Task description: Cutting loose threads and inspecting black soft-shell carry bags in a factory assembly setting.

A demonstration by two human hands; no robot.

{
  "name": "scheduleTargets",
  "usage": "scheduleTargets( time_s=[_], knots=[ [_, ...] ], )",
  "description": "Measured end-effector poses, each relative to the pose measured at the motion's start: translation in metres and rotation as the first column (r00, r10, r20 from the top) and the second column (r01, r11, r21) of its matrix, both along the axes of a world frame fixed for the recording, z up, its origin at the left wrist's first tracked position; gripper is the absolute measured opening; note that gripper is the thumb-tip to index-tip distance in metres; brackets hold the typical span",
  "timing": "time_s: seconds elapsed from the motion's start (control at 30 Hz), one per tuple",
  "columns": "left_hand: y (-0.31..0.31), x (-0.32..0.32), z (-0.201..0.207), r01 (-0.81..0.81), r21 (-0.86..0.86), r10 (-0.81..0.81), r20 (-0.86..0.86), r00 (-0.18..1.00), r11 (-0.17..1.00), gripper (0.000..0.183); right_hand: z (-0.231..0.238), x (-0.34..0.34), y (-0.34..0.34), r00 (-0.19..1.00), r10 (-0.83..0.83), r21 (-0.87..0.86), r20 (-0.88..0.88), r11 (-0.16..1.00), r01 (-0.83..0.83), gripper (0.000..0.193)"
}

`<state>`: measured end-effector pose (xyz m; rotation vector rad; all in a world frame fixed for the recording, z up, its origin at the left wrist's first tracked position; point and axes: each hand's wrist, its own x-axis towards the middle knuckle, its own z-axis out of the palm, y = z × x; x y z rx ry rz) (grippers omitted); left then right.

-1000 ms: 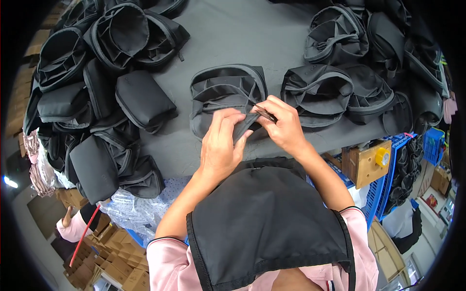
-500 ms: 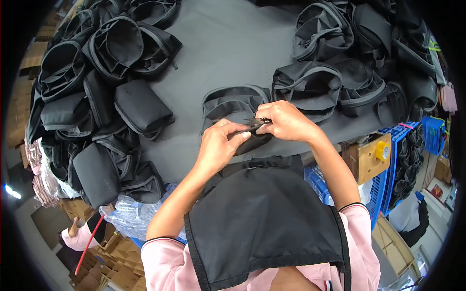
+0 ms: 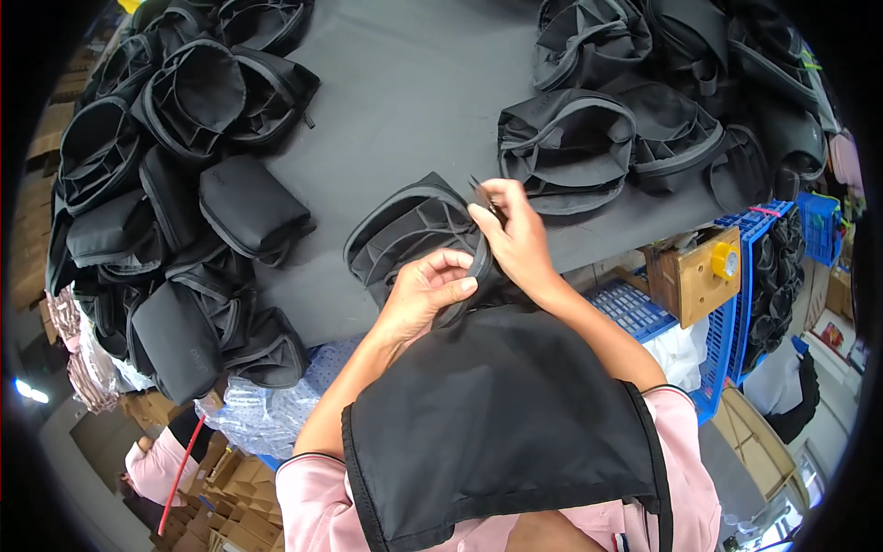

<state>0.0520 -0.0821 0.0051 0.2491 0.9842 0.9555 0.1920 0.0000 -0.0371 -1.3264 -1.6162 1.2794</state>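
Note:
An unzipped black fabric pouch [image 3: 401, 226] with inner dividers lies tilted at the table's near edge, close to my body. My left hand [image 3: 421, 293] is closed on its rim near the zipper, thumb and fingers pinching the edge. In my right hand [image 3: 519, 241] is a pair of small dark thread snips [image 3: 487, 200], their pointed tips up and away from me. The right fingers are by the pouch's right side; whether they also touch the cloth I cannot tell.
Black pouches [image 3: 253, 207] are heaped at the left, and more open pouches [image 3: 570, 147] lie at the right on the dark table [image 3: 395, 83]. Beyond the right edge stand a wooden block [image 3: 708, 281] with a yellow tape roll [image 3: 725, 260] and blue crates [image 3: 635, 304]. Another person [image 3: 166, 465] is at the lower left.
The pouch has turned and tilted leftward. My right hand has lifted the snips away from the pouch's edge, tips now upward. My left hand has moved slightly nearer my body, still pinching the rim.

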Motion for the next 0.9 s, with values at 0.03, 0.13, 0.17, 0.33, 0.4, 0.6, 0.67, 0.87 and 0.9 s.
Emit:
scheduleTargets(
  time_s=[0.03, 0.13, 0.17, 0.33, 0.4, 0.6, 0.67, 0.87, 0.9],
  knots=[
    [-0.003, -0.001, -0.002, -0.049, -0.004, 0.049, 0.029, 0.998, 0.999, 0.025, 0.013, 0.006, -0.004, 1.0, -0.01, -0.041, -0.025, 0.999, 0.009, 0.025],
    [-0.001, -0.004, -0.005, -0.091, 0.021, 0.091, 0.02, 0.996, 0.996, 0.022, 0.046, 0.041, -0.011, 0.989, 0.107, 0.059, 0.097, 0.992, -0.113, 0.023],
    [0.001, -0.003, -0.002, -0.093, 0.018, 0.093, 0.004, 0.996, 0.996, 0.022, 0.055, 0.045, -0.011, 0.989, 0.106, 0.058, 0.099, 0.992, -0.112, 0.023],
    [0.002, -0.003, -0.003, -0.05, 0.045, 0.048, 0.041, 0.998, 0.998, 0.022, 0.066, 0.047, -0.006, 0.899, 0.352, 0.145, 0.261, 0.906, -0.397, 0.024],
    [0.003, -0.002, -0.002, -0.063, 0.036, 0.062, 0.027, 0.998, 0.997, 0.022, 0.066, 0.046, -0.001, 0.851, 0.373, 0.275, 0.37, 0.83, -0.484, 0.025],
    [0.001, -0.002, -0.004, -0.083, 0.038, 0.081, 0.034, 0.996, 0.996, 0.022, 0.066, 0.05, -0.004, 0.858, 0.312, 0.432, 0.408, 0.762, -0.483, 0.027],
    [0.003, -0.002, -0.002, -0.088, 0.043, 0.087, 0.029, 0.996, 0.995, 0.022, 0.067, 0.049, -0.007, 0.886, 0.286, 0.423, 0.365, 0.797, -0.431, 0.027],
    [-0.002, -0.002, 0.002, -0.092, 0.018, 0.092, 0.016, 0.996, 0.996, 0.02, 0.063, 0.049, -0.005, 0.889, 0.328, 0.348, 0.319, 0.832, -0.432, 0.025],
    [-0.005, -0.003, 0.005, -0.088, -0.018, 0.089, 0.037, 0.995, 0.996, 0.019, 0.06, 0.05, -0.005, 0.896, 0.331, 0.368, 0.296, 0.826, -0.427, 0.024]
  ],
)
